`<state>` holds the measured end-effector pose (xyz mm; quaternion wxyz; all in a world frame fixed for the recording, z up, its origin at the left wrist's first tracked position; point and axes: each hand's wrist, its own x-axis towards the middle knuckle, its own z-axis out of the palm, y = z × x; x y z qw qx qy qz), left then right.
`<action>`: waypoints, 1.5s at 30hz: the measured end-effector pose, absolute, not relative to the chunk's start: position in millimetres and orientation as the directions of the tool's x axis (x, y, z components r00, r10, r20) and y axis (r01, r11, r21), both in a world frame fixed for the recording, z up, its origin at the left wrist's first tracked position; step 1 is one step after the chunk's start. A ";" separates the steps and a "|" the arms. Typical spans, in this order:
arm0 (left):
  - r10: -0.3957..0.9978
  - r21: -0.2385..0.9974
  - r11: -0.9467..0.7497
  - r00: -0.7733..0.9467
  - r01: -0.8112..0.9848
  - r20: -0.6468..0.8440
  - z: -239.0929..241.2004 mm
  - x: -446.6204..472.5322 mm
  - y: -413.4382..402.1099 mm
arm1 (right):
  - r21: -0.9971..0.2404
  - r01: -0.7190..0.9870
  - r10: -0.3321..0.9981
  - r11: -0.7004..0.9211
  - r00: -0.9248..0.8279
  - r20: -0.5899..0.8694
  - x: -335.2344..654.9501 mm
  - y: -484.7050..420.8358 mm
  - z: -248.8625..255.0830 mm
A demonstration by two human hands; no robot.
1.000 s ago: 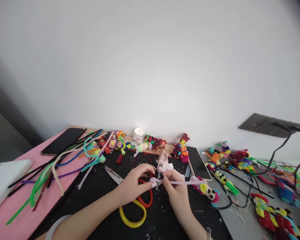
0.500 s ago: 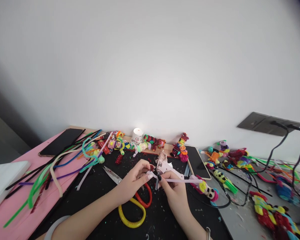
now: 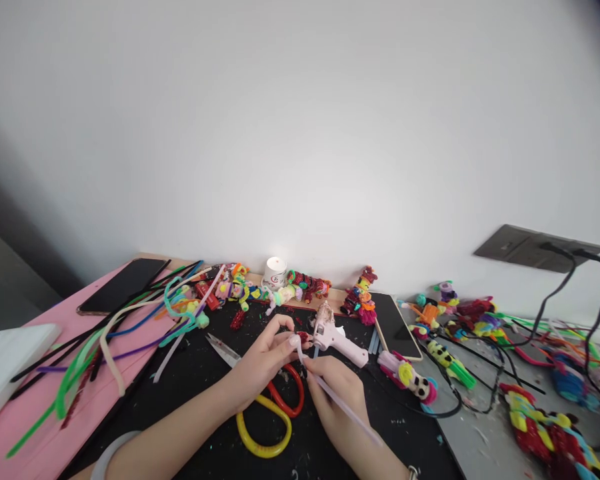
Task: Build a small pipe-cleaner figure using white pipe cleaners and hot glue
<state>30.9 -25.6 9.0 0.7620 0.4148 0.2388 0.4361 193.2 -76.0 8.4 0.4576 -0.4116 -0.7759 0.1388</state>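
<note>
A pale lilac pipe cleaner (image 3: pixel 347 408) runs between both hands, its long tail lying back across my right wrist. My left hand (image 3: pixel 266 363) pinches its curled end between thumb and finger. With thumb and fingers closed, my right hand (image 3: pixel 336 393) grips it lower down. A small dark red fuzzy piece (image 3: pixel 304 337) shows at the left fingertips; whether they hold it I cannot tell. Just beyond my right hand lies a pale pink glue gun (image 3: pixel 344 344). Scissors (image 3: pixel 264 443) with yellow and red handles lie partly under my left hand.
Colourful pipe cleaners (image 3: pixel 111 347) spread over a pink board on the left, near a phone (image 3: pixel 125 285). A white cup (image 3: pixel 275 271) stands by the wall. A tablet (image 3: pixel 394 323), finished pipe-cleaner dolls (image 3: pixel 450 363) and black cables (image 3: pixel 544 320) occupy the right.
The pipe cleaner's tail has swung from pointing right to slanting down over my right wrist. My right hand has turned and dropped slightly, uncovering more of the glue gun.
</note>
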 end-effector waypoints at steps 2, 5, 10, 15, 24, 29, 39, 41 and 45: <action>0.862 0.803 0.318 0.506 -0.504 -0.023 10.0 33.0 -27.1 | -0.536 0.520 0.728 0.665 -0.290 0.622 191.9 -76.5 7.0; 0.859 0.771 0.352 0.510 -0.530 -0.042 10.6 35.6 -29.1 | -0.460 0.535 0.673 0.709 -0.319 0.667 189.1 -75.4 5.3; 0.842 0.757 0.385 0.536 -0.528 -0.055 10.7 37.5 -33.1 | -0.471 0.546 0.695 0.693 -0.332 0.638 184.1 -75.7 8.3; 0.845 0.768 0.373 0.533 -0.521 -0.049 8.4 34.5 -31.9 | -0.635 0.498 0.794 0.591 -0.224 0.565 187.6 -76.8 9.1; 0.769 0.831 0.386 0.637 -0.401 -0.050 11.5 27.9 -28.0 | -0.910 0.311 0.939 0.276 0.117 0.324 197.5 -68.7 6.6; 0.777 0.876 0.319 0.629 -0.361 -0.024 15.6 27.7 -29.0 | -0.956 0.193 0.957 0.219 0.147 0.249 195.3 -68.0 9.1; 0.822 0.913 0.198 0.568 -0.356 0.043 8.1 29.5 -25.7 | -0.979 0.121 0.975 0.163 0.133 0.179 193.7 -66.7 9.5; 0.833 0.925 0.179 0.552 -0.334 0.039 9.1 29.0 -25.7 | -0.980 0.116 0.975 0.160 0.137 0.175 193.8 -66.9 9.0; 0.820 0.931 0.191 0.572 -0.311 0.023 11.4 28.6 -25.8 | -0.984 0.104 0.978 0.144 0.137 0.157 193.9 -66.6 7.3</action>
